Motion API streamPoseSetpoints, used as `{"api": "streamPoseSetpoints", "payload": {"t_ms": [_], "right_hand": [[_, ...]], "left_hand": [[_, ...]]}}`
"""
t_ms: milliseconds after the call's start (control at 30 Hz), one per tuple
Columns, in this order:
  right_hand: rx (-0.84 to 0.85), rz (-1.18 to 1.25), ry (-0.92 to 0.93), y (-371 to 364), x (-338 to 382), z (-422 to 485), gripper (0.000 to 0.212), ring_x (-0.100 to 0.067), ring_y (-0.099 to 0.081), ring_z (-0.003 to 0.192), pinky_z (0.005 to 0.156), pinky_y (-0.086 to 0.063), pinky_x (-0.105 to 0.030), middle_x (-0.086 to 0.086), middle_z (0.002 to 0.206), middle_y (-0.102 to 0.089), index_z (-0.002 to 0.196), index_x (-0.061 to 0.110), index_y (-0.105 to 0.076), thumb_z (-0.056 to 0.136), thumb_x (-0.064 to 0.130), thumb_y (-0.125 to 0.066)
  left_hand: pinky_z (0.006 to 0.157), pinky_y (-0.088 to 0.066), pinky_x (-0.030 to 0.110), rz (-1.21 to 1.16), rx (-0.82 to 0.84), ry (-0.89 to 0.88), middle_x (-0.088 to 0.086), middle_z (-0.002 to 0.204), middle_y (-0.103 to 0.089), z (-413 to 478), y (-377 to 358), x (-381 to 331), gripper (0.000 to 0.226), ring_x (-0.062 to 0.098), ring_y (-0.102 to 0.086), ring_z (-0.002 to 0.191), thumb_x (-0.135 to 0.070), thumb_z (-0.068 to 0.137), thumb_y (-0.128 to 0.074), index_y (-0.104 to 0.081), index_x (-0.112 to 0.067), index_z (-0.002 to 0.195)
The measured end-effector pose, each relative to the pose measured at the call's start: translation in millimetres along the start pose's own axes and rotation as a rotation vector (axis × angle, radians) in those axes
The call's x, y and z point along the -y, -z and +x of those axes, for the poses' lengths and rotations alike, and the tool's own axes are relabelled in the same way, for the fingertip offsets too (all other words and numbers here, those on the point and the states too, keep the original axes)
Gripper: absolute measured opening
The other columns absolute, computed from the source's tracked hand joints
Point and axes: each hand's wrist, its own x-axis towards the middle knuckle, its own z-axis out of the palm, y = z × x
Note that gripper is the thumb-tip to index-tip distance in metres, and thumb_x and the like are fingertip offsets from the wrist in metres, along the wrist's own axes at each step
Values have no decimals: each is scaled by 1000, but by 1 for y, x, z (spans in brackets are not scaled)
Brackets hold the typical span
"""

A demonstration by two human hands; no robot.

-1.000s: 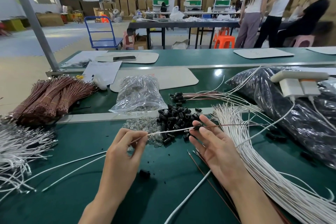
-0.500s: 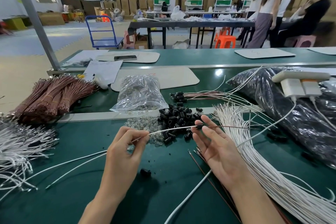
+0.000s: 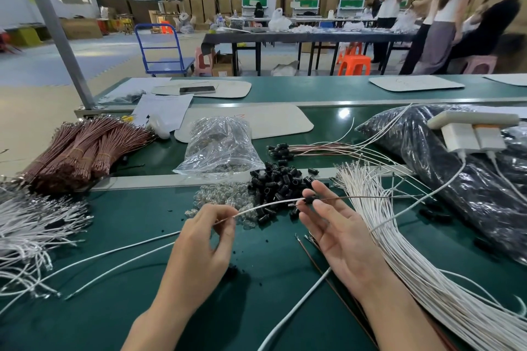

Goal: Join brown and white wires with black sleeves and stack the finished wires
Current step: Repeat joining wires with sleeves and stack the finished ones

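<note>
White wire (image 3: pixel 265 204) stays pinched in the left hand (image 3: pixel 199 248), black sleeve (image 3: pixel 309 199) still pinched by the right hand (image 3: pixel 342 236).

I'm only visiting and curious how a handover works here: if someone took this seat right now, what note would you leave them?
Hands: left hand pinches a white wire; right hand pinches the black sleeve at the joint, and a brown wire runs out to the right.
Supplies: sleeve pile just beyond the hands, loose white wires on the right, brown wire bundles far left.
Done: a few finished wires lie stacked behind the sleeve pile.
Left: check that this joint is seated, lay it on the stack, then repeat.
</note>
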Motion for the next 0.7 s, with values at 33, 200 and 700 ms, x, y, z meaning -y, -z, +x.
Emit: {"api": "streamPoseSetpoints", "payload": {"t_ms": [33,200,700], "right_hand": [[10,-27,0,-1,-1,-1,46,-23,-72,96,80,-61,-28,-12,114,-73,126,7,-65,81,3,-64],[57,-93,-19,-10,-13,-4,46,-23,-72,97,80,-60,-28,-14,116,-72,124,8,-66,79,3,-64],[106,-164,-74,-19,-27,-6,36,-23,-73,99,79,-59,-25,-13,118,-73,119,11,-70,84,2,-65]], "left_hand": [[85,-48,24,44,8,-13,-23,102,-63,-1,0,0,18,8,-62,99,-26,96,-62,-58,-42,104],[81,-46,22,123,31,-64,-26,97,-61,-1,0,-8,10,3,-59,91,-46,96,-53,-60,-43,101],[80,-45,19,154,75,-55,-29,101,-60,-3,-7,-6,18,4,-57,92,-62,97,-44,-53,-49,106]]}}
